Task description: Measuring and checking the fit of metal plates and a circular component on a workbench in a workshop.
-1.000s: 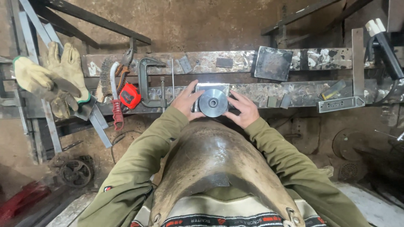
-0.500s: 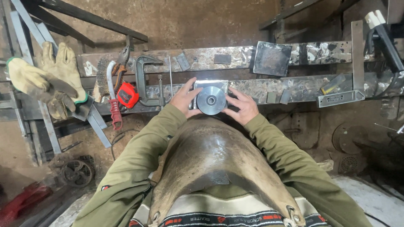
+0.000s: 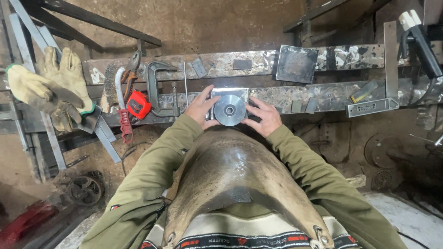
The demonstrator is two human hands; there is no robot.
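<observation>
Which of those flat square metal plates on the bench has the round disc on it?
The bright plate between both hands, under the grooved disc; the dark plate farther back lies bare.

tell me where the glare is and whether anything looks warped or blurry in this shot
Head view: glare sits on the shiny square plate behind the metal disc, held between the left hand and right hand. The wide lens bows the bench rails and stretches the leather apron near the camera. Corners are dim; the centre is sharp.
</observation>
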